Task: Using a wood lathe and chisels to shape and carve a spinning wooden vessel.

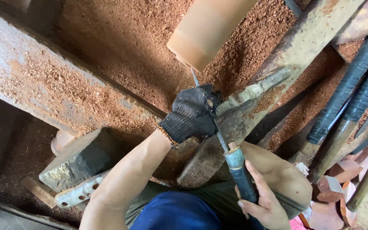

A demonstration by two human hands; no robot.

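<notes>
Steadying a stiff, slim steel chisel (218,132) at centre frame, gloved left hand (191,113) clamped near its tip, bare right hand (264,200) gripping the likely non-slip blue handle (241,174), against a probably hard wooden cylinder (207,30).

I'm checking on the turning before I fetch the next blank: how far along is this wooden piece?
Much wood is already off: reddish shavings cover the bed, and the wooden cylinder looks smooth and round. In hand: the gloved left hand steadies the chisel on the rest, its tip at the cylinder's end; the bare right hand grips the handle. That end remains to be finished.
</notes>
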